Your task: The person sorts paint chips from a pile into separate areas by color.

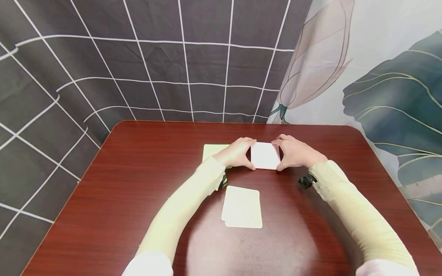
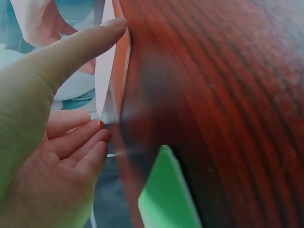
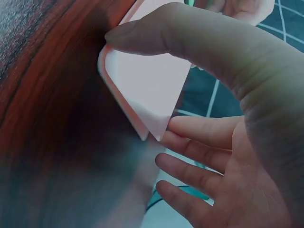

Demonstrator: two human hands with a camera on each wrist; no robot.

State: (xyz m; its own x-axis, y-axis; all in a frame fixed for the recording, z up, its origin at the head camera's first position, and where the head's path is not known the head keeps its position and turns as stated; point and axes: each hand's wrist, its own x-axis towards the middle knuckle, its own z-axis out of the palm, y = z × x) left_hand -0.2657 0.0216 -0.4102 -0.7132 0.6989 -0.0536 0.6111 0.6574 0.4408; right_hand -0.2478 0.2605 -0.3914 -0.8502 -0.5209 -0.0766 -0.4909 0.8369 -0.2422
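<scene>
A pale pink square card [image 1: 265, 155] is held by its corners between both hands at the far middle of the table. My left hand [image 1: 238, 153] pinches its left side, thumb at the near corner and fingers at the far one. On the opposite side my right hand [image 1: 295, 152] grips it the same way. In the right wrist view a second pinkish edge [image 3: 121, 97] shows just beneath the card [image 3: 142, 80]. A light green card [image 1: 211, 151] lies left of the pair, partly hidden by my left hand.
Two overlapping cream cards [image 1: 243, 207] lie nearer me on the reddish-brown table [image 1: 145, 168]. A dark gridded curtain [image 1: 155, 61] hangs behind the table, with a leaf-patterned cloth [image 1: 386, 96] at the right. A black wrist device [image 1: 307, 181] sits under my right wrist.
</scene>
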